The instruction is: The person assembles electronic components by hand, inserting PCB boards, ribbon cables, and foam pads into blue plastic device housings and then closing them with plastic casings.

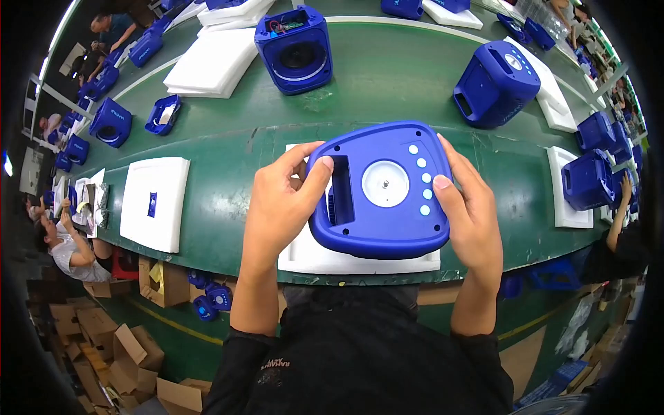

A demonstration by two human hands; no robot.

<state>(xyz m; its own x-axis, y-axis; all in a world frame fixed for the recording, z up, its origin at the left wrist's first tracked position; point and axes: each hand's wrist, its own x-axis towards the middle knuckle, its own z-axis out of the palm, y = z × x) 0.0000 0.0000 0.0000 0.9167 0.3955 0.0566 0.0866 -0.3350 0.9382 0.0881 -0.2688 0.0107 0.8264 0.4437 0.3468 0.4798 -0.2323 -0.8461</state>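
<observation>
A: What is filling the middle?
B: A green bench (221, 200); a white foam pad (297, 254) is lying along its near edge.
A: The blue housing (401, 232)?
B: It is showing above the pad (contact: cannot tell). The left hand (287, 197) is gripping its left side, the right hand (477, 211) its right, beside white buttons (426, 178).

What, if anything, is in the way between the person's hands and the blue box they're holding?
Nothing visible: the left hand grips the blue box at its left side, the right hand at its right. White foam lies below the box; I can't tell whether they touch.
</observation>
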